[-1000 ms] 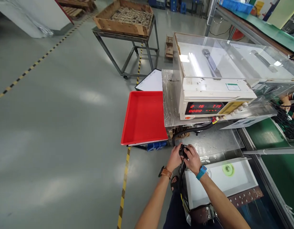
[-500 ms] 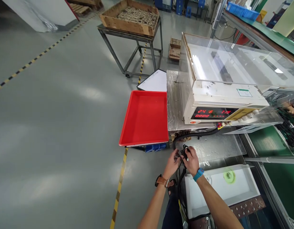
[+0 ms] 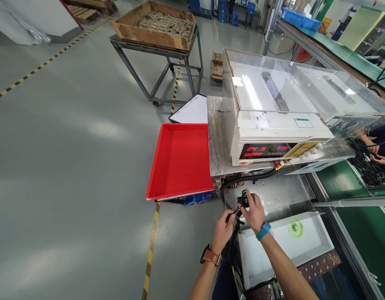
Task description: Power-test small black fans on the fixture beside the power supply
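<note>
My left hand is closed in a pinch around a thin black cable. Just to its right, my right hand grips a small black part with a rounded body; its exact kind cannot be made out. The cable's tip points at the fingers of my right hand, and whether it touches the black part is hidden. Both hands are above the near edge of a metal work surface. A thick black corrugated hose curves round behind them.
A red tray stands to the left. Behind the hands is a white tester with a lit red display and clear cover. A white bin holds a yellow-green ring. Another person's hands work over black cables at far right.
My left hand has drawn slightly down and away from my right, showing the cable between them. My right hand keeps the black part. The whole view has shifted a little.
</note>
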`<state>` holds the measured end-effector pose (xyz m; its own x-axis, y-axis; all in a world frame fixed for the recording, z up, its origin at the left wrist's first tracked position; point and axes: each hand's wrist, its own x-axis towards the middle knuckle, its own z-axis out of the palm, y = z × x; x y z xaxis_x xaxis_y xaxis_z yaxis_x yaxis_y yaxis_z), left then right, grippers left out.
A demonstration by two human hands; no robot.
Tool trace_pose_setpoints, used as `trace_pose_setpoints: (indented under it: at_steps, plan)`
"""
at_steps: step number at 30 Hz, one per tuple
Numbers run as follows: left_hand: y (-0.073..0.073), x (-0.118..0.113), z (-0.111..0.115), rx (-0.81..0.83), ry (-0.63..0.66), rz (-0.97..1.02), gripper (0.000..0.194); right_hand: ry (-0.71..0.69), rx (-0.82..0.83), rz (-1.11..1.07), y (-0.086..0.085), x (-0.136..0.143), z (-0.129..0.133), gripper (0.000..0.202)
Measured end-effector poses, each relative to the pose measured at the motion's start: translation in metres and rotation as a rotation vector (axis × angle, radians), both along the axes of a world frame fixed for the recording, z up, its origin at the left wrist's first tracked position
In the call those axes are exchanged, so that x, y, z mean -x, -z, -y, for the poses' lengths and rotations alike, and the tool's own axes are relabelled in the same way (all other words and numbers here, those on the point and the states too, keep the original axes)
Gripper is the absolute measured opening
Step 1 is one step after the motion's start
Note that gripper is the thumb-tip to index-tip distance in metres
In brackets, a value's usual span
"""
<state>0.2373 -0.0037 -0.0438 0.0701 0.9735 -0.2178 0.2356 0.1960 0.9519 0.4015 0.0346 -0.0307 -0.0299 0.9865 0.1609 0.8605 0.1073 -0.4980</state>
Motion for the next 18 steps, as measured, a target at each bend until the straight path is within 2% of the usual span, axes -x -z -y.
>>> trace_pose_setpoints:
  at_steps: [2, 5, 9, 12, 14, 16, 18]
  plan:
    - [-0.019, -0.012, 0.0, -0.03, 0.019, 0.019, 0.034, 0.064, 0.025, -0.017, -0.019, -0.012, 0.004, 0.061]
    - [-0.045, -0.038, -0.002, -0.079, 0.101, 0.022, 0.03, 0.237, 0.119, -0.148, -0.045, -0.035, 0.012, 0.061]
    - [-0.065, -0.075, -0.006, -0.087, 0.115, -0.175, 0.046, 0.412, 0.225, -0.278, -0.063, -0.063, 0.027, 0.058]
    - [-0.069, -0.096, -0.011, -0.042, 0.258, -0.3, 0.039, 0.464, 0.256, -0.318, -0.064, -0.081, 0.036, 0.059]
    - [-0.067, -0.107, -0.014, -0.017, 0.355, -0.308, 0.036, 0.482, 0.309, -0.294, -0.063, -0.093, 0.039, 0.059]
    - [-0.061, -0.117, -0.018, -0.009, 0.364, -0.281, 0.035, 0.418, 0.379, -0.233, -0.064, -0.105, 0.038, 0.056]
    - [-0.053, -0.124, -0.021, -0.006, 0.334, -0.233, 0.036, 0.267, 0.446, -0.153, -0.068, -0.117, 0.034, 0.056]
